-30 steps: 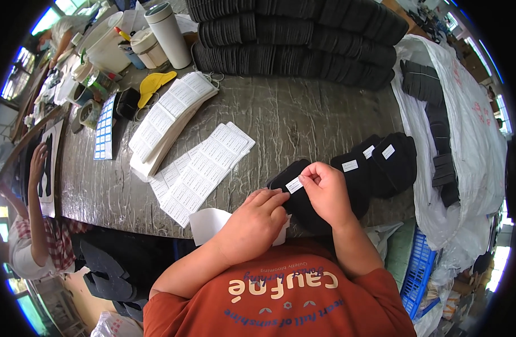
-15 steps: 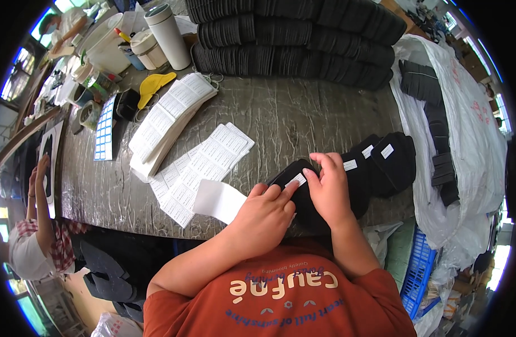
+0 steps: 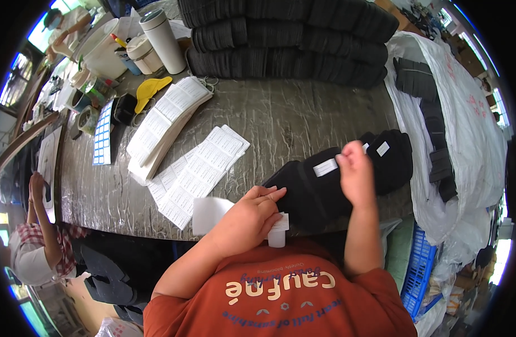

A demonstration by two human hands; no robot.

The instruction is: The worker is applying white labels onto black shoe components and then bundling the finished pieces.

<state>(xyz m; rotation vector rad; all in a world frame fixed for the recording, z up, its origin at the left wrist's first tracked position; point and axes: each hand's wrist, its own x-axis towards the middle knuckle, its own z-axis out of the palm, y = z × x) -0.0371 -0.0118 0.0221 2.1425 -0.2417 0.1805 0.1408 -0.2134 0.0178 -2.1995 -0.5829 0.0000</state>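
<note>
My left hand is closed on a white label strip. Its wide part sticks out to the left, and a short end with a label hangs below my fingers. Those fingertips touch the left edge of several overlapping flat black pieces. One piece bears a white label. Above this piece is my right hand, its fingers drawn together at the label's right end; what they grip, if anything, is hidden. Farther right, more black pieces carry a small white label.
Printed label sheets and a thick label stack lie left of centre. Bundled black pieces are piled at the back, near a white tumbler. A white sack stands right. Another person's hands are at far left.
My right hand has moved right, its fingers closing together. The labelled black piece has shifted right from beside my left hand. My left hand has drawn back slightly, and the strip's end now shows below it.
</note>
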